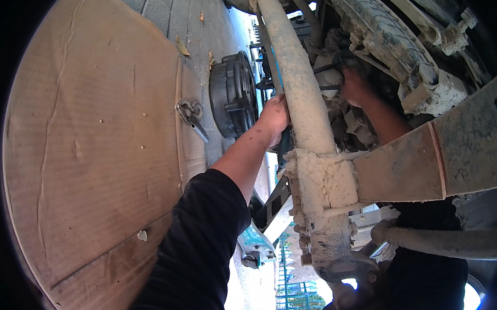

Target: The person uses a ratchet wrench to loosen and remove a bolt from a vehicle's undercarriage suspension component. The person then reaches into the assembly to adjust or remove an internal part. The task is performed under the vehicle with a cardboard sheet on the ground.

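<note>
Underside of a dusty vehicle. A mud-caked tube (300, 75), probably an axle tube, runs down the middle of the view. The left hand (273, 119) lies against its left edge, fingers bent and partly hidden; their opening and any hold cannot be told. To the tube's right, among shadowed parts, the right hand (356, 86) is beside two dark bars (330, 87); its fingers are too dim and blurred to show how far they close or whether they grip. Left of the tube lie a round black ribbed housing (226, 100), a small metal tool (195, 123) and a cardboard sheet (104, 161).
</note>
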### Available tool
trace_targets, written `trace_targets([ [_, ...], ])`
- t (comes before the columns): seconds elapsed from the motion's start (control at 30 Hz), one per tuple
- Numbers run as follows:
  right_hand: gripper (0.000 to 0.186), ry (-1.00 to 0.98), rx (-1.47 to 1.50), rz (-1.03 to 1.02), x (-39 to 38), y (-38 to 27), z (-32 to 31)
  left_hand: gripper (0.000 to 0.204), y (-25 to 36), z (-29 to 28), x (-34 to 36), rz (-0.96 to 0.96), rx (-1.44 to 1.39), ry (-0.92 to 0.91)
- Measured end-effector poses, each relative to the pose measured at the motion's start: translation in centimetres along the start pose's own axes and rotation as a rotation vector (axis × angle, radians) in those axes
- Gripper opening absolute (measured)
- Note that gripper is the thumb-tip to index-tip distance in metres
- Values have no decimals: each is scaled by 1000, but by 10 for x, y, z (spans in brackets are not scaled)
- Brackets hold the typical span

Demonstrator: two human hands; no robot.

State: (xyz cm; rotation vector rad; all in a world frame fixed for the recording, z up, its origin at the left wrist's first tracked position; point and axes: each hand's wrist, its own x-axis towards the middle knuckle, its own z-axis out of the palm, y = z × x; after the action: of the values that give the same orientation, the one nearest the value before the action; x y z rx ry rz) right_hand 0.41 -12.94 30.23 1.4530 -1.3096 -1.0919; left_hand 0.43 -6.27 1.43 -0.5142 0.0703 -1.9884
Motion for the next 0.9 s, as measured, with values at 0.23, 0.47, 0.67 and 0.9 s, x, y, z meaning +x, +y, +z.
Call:
trace_targets([
  [0.23, 59, -86, 188, 124, 11, -1, -8, 42, 3, -4, 11, 36, 109, 33],
  [0.47, 71, -209, 230, 166, 19, 2, -18, 41, 15, -51, 19, 141, 728, 146],
  [0.67, 71, -284, 252, 182, 21, -3, -29, 41, 15, -48, -3, 75, 1070, 41],
  [0.9, 67, -133, 253, 151, 18, 0, -17, 38, 38, -41, -58, -132, 657, 69],
])
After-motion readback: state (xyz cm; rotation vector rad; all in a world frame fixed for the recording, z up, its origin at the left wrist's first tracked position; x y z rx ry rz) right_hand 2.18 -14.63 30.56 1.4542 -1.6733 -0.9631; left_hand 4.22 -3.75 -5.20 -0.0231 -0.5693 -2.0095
